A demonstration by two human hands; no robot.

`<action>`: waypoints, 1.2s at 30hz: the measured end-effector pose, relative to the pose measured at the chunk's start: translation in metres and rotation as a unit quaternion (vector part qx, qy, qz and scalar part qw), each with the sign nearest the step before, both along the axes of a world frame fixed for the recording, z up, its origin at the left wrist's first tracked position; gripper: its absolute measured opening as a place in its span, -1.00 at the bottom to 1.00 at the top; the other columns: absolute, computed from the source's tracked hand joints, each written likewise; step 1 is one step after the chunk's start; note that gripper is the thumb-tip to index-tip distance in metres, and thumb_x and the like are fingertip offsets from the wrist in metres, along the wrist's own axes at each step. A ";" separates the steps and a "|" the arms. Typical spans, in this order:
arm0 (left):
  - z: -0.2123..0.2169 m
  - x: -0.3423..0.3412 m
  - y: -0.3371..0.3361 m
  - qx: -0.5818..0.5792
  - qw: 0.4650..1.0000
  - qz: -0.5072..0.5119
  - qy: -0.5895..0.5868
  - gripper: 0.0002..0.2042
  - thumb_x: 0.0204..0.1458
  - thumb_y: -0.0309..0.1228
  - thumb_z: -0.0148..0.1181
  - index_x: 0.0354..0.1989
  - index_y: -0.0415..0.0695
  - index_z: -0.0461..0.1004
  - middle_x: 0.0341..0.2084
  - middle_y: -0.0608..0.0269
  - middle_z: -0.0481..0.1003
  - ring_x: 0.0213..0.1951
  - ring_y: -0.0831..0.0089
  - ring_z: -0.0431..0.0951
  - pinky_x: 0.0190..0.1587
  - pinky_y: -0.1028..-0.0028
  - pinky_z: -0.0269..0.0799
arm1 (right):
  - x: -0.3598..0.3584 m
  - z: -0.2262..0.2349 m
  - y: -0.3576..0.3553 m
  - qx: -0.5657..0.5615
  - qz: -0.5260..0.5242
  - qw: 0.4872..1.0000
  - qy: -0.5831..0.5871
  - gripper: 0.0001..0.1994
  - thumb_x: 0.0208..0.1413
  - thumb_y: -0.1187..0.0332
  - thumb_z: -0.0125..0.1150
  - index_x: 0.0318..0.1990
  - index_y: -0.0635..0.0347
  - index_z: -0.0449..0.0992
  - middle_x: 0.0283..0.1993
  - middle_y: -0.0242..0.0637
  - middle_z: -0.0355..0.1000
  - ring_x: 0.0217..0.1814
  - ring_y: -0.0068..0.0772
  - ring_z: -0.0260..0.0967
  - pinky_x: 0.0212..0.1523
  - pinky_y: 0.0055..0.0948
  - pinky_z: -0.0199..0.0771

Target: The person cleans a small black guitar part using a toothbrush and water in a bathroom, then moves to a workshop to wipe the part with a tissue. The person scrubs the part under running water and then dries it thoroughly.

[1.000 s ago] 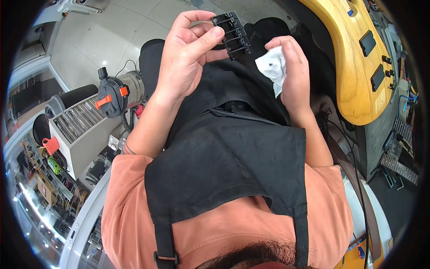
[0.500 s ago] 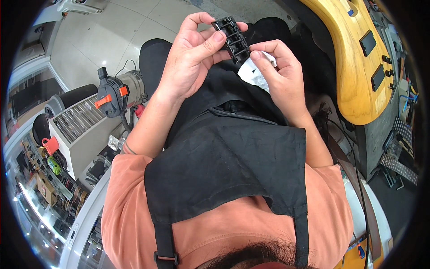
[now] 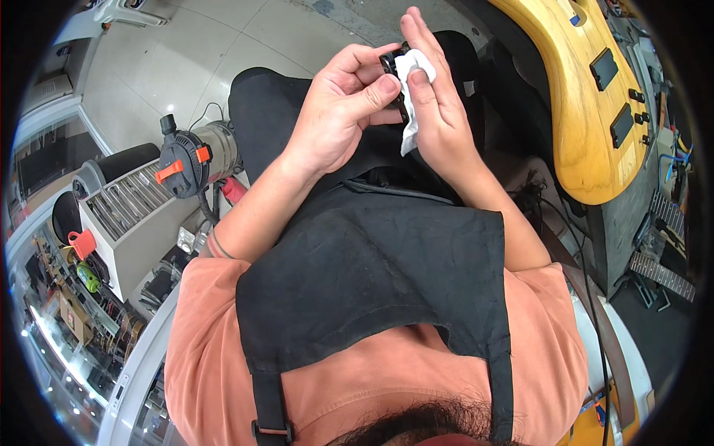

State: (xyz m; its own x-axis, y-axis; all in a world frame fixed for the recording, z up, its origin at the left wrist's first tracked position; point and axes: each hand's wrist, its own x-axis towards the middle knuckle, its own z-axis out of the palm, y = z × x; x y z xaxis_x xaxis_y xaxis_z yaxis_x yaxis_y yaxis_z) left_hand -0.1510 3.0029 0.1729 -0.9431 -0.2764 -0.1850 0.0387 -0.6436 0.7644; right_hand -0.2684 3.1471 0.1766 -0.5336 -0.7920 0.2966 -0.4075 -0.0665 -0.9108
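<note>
My left hand [image 3: 338,115] grips a black bass guitar bridge [image 3: 389,62] by its edges, thumb on the near side and fingers behind. The bridge is turned almost edge-on, so most of its saddles are hidden. A crumpled white cloth [image 3: 410,135] lies against its right side. Pressing that cloth to the bridge is my right hand [image 3: 446,123], its fingers stretched upward and the thumb pinning the cloth. Both hands are raised above my lap.
At the right lies a yellow-wood bass body [image 3: 576,111] on a grey bench [image 3: 621,230]. A vacuum cleaner [image 3: 182,165] with orange latches stands left, beside a white slotted box [image 3: 141,238]. A dark cable [image 3: 591,297] hangs near my right elbow.
The bridge has turned from face-up to nearly edge-on. My right hand has come up from its lower corner and now presses the cloth along its side.
</note>
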 end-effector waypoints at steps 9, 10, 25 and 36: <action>0.004 0.000 -0.009 0.062 0.997 0.014 0.051 -0.62 0.47 -0.43 0.19 0.40 -0.14 0.39 0.09 0.13 0.62 0.12 0.34 0.68 0.08 0.18 0.79 | 0.006 0.036 -0.023 -0.134 -0.072 0.897 -0.416 -0.46 0.69 0.19 -0.33 0.58 0.44 0.12 0.59 0.20 0.29 0.66 0.00 0.26 0.66 -0.08 0.24; -0.003 0.002 -0.012 0.062 0.996 0.012 0.067 -0.61 0.50 -0.41 0.14 0.43 -0.14 0.33 0.16 0.07 0.60 0.18 0.25 0.66 0.13 0.07 0.76 | -0.004 0.023 -0.014 -0.184 -0.012 0.863 -0.471 -0.44 0.68 0.25 -0.23 0.61 0.50 0.08 0.68 0.16 0.15 0.71 -0.02 0.17 0.68 -0.13 0.10; -0.008 0.004 0.001 0.043 0.998 0.009 0.052 -0.61 0.43 -0.44 0.26 0.37 -0.14 0.42 0.07 0.10 0.62 0.05 0.36 0.69 0.07 0.23 0.76 | -0.005 0.022 -0.016 -0.114 -0.127 0.964 -0.205 -0.64 0.62 0.37 -0.08 0.41 0.24 0.44 0.25 -0.15 0.57 0.28 -0.32 0.55 0.32 -0.35 0.51; 0.002 0.003 -0.010 0.080 0.993 -0.076 0.031 -0.43 0.46 -0.15 0.20 0.49 -0.23 0.30 0.14 -0.05 0.60 0.17 0.19 0.66 0.22 0.21 0.64 | -0.035 0.004 -0.001 -0.152 -0.127 0.906 -0.375 -0.64 0.66 0.29 -0.22 0.33 0.35 0.34 -0.10 -0.24 0.50 0.02 -0.28 0.55 0.31 -0.14 0.56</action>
State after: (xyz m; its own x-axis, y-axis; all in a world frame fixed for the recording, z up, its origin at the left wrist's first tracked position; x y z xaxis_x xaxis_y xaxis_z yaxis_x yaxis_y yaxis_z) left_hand -0.1476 2.9934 0.1746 -0.9825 -0.1016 -0.1561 -0.0249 -0.7589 0.6508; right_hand -0.3038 3.1457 0.1804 -0.8289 -0.5578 -0.0406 0.2803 -0.3514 -0.8933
